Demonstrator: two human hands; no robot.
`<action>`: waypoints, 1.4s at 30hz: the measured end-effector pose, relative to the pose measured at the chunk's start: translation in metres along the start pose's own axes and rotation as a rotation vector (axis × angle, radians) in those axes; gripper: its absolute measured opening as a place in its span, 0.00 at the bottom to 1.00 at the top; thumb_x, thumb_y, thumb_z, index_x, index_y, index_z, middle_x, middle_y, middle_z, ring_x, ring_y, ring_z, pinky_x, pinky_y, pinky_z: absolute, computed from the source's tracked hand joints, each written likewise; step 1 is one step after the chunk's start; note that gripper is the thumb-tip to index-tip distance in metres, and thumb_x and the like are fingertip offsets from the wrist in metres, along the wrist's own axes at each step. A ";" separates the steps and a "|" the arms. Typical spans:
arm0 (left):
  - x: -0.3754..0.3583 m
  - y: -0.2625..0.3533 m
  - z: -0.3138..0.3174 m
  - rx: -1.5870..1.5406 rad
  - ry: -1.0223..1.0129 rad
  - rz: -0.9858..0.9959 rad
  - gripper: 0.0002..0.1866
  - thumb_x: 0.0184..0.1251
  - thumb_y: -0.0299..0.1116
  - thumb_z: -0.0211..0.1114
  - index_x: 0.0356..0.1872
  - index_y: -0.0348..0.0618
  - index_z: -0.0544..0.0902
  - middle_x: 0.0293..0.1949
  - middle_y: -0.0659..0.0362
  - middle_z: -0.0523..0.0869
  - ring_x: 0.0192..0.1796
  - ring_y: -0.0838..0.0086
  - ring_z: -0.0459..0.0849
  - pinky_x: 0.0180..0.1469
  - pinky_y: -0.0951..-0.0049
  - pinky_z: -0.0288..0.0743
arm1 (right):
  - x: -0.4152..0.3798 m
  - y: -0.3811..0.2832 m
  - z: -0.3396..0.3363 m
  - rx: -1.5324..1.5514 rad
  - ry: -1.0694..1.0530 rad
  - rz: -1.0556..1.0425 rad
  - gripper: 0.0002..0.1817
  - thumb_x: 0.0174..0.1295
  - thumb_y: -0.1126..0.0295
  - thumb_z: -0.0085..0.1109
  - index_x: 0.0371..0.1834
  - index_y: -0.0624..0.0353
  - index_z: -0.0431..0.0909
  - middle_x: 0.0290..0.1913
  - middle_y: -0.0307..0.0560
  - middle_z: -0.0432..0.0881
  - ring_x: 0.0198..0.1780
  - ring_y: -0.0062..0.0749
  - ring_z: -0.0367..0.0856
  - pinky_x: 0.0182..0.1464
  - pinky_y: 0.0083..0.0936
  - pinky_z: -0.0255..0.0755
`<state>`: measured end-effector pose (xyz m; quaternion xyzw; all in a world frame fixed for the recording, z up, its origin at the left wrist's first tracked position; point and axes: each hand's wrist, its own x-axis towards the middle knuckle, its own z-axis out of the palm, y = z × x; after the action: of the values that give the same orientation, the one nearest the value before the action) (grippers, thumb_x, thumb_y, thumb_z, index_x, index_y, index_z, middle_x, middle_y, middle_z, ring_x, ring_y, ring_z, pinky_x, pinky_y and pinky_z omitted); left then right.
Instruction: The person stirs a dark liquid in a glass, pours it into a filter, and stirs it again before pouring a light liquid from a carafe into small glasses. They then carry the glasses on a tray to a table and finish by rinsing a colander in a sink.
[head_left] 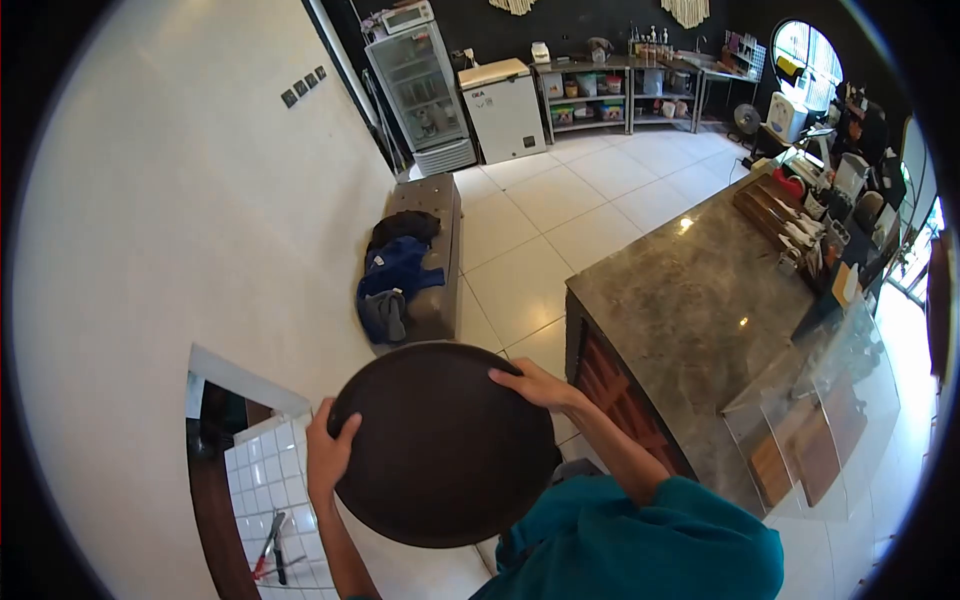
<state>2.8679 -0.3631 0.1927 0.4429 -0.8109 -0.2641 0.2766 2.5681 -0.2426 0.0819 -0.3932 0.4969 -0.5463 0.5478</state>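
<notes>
A large round dark serving tray (445,450) is held up in front of my body, its flat face toward me. My left hand (328,447) grips its left rim, thumb over the face and fingers behind the edge. At the upper right rim, my right hand (533,383) holds it the same way. The fingers beneath the tray are mostly hidden. Nothing rests on the tray's face.
A stone-topped counter (690,270) stands to my right, with clear panels and wooden boards (810,450). Ahead, a bench (440,290) bears clothes along the wall. A glass-door fridge (420,95), chest freezer (503,112) and shelves line the back. White tiles with tools lie lower left.
</notes>
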 end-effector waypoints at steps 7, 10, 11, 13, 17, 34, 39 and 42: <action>0.188 0.056 0.040 0.312 -0.199 0.268 0.10 0.59 0.34 0.69 0.32 0.37 0.83 0.27 0.48 0.86 0.32 0.54 0.85 0.37 0.63 0.76 | 0.152 -0.088 -0.016 -0.380 -0.217 -0.311 0.20 0.73 0.62 0.48 0.53 0.69 0.77 0.40 0.57 0.84 0.44 0.40 0.82 0.52 0.35 0.73; 0.261 0.062 0.089 0.403 -0.374 0.676 0.09 0.60 0.36 0.69 0.32 0.40 0.85 0.28 0.49 0.86 0.30 0.48 0.81 0.33 0.61 0.74 | 0.209 -0.096 -0.042 -0.565 -0.174 -0.388 0.18 0.70 0.62 0.52 0.51 0.67 0.79 0.39 0.64 0.83 0.46 0.51 0.83 0.50 0.38 0.73; 0.285 0.059 0.096 0.312 -0.413 0.577 0.09 0.60 0.36 0.68 0.32 0.40 0.85 0.26 0.49 0.85 0.28 0.51 0.81 0.31 0.62 0.72 | 0.228 -0.098 -0.061 -0.572 -0.091 -0.383 0.18 0.70 0.62 0.52 0.51 0.67 0.79 0.39 0.64 0.83 0.46 0.51 0.83 0.50 0.38 0.73; 0.336 0.039 0.103 0.219 -0.519 0.366 0.11 0.62 0.37 0.67 0.33 0.37 0.85 0.23 0.50 0.83 0.24 0.61 0.80 0.30 0.65 0.70 | 0.258 -0.095 -0.088 -0.619 -0.053 -0.445 0.18 0.69 0.62 0.54 0.49 0.68 0.80 0.40 0.65 0.83 0.46 0.54 0.82 0.49 0.38 0.73; 0.460 -0.036 0.119 0.016 -0.492 0.207 0.19 0.70 0.41 0.63 0.34 0.29 0.84 0.24 0.56 0.85 0.27 0.74 0.78 0.33 0.69 0.72 | 0.313 -0.134 -0.186 -0.552 0.216 -0.424 0.18 0.71 0.61 0.53 0.44 0.70 0.79 0.34 0.60 0.82 0.39 0.40 0.82 0.44 0.35 0.73; 0.556 0.236 0.588 -0.951 -1.050 0.406 0.19 0.77 0.35 0.51 0.58 0.28 0.74 0.52 0.49 0.81 0.55 0.67 0.79 0.59 0.69 0.71 | 0.205 -0.022 -0.337 0.665 2.467 -0.762 0.31 0.71 0.60 0.54 0.70 0.68 0.60 0.66 0.52 0.69 0.67 0.35 0.66 0.68 0.30 0.59; 0.460 0.300 0.719 -0.716 -1.454 0.751 0.23 0.72 0.39 0.55 0.56 0.27 0.75 0.51 0.39 0.82 0.55 0.51 0.81 0.60 0.60 0.71 | 0.132 0.020 -0.306 0.416 2.839 -0.523 0.27 0.73 0.60 0.47 0.70 0.64 0.63 0.69 0.54 0.66 0.70 0.40 0.63 0.71 0.33 0.57; 0.392 0.324 0.757 -0.625 -1.384 0.964 0.21 0.68 0.39 0.59 0.55 0.32 0.77 0.54 0.38 0.80 0.58 0.45 0.78 0.61 0.56 0.71 | 0.130 0.036 -0.295 0.642 2.993 -0.658 0.27 0.73 0.61 0.44 0.70 0.65 0.63 0.68 0.56 0.68 0.65 0.44 0.70 0.68 0.35 0.63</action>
<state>1.9873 -0.4117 -0.0402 -0.2991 -0.7851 -0.5357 -0.0849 2.2764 -0.3351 -0.0265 0.5281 0.3315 -0.5957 -0.5064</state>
